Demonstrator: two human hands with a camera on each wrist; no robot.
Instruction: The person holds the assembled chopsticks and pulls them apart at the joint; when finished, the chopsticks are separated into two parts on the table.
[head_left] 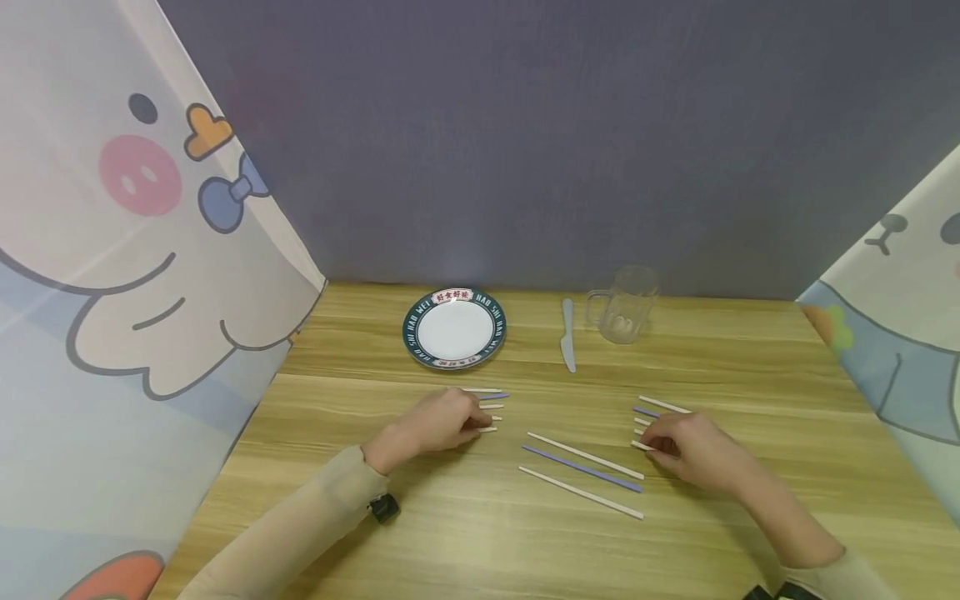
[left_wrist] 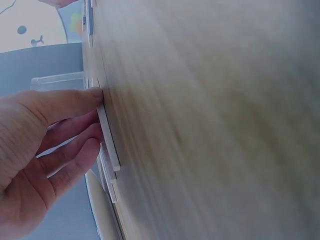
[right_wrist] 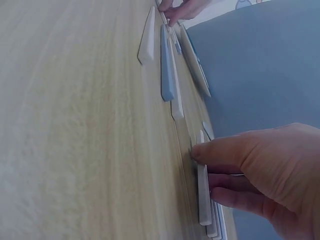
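Note:
My left hand (head_left: 444, 423) is over a row of several chopsticks, white ones and one purple chopstick (head_left: 495, 397). In the left wrist view, its thumb and fingers pinch the nearest white chopstick (left_wrist: 111, 142), which lies on the table. My right hand (head_left: 697, 450) is over a similar row with a purple chopstick (head_left: 647, 412) and a white chopstick (head_left: 663, 405) at the back. Its thumb and fingers pinch the nearest white chopstick (right_wrist: 204, 195). Between the hands lie two white chopsticks and a purple chopstick (head_left: 581, 468), slanted and apart. The hands hide part of both rows.
Behind the left row sits a plate (head_left: 456, 330) with a dark green patterned rim. A pale knife (head_left: 567, 335) lies to its right, then a clear mug (head_left: 630, 304) stands near the back edge. Cartoon-printed curtains flank the wooden table (head_left: 450, 542); a dark panel backs it.

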